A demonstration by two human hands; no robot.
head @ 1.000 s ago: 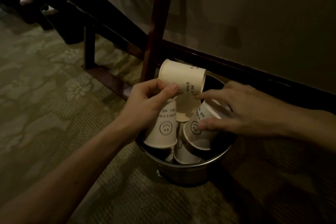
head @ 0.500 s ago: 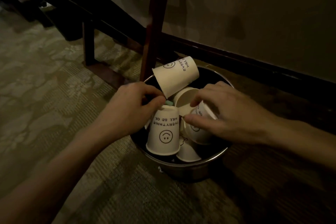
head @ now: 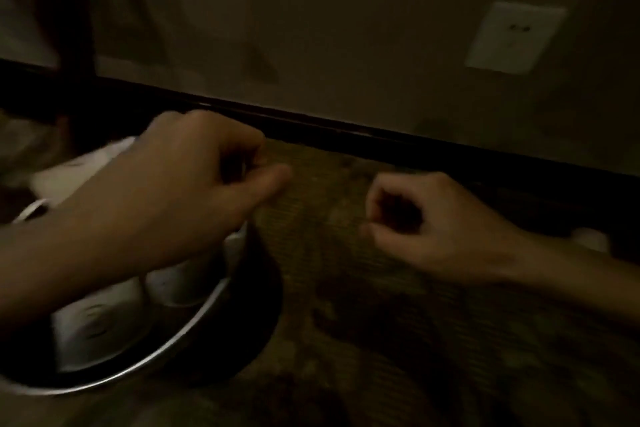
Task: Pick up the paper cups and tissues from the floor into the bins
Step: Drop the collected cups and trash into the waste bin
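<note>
The round metal bin (head: 194, 329) sits at the lower left, with several white paper cups (head: 100, 319) inside it. My left hand (head: 180, 191) hovers over the bin's far right rim, fingers curled, and I see nothing in it. My right hand (head: 440, 229) is off to the right above the carpet, fingers loosely curled and holding nothing. A small pale object (head: 590, 240) lies on the floor just behind my right wrist; the blur keeps me from telling whether it is a tissue or a cup.
A dark baseboard (head: 346, 130) runs along the wall across the view. A white wall socket (head: 516, 42) is at the upper right. A dark furniture leg (head: 74, 10) stands at the upper left. Patterned carpet (head: 381, 340) covers the floor.
Both hands have let go of the cups and pulled out of the bin. The view has swung right, so the bin sits at the lower left. The right hand is over bare carpet.
</note>
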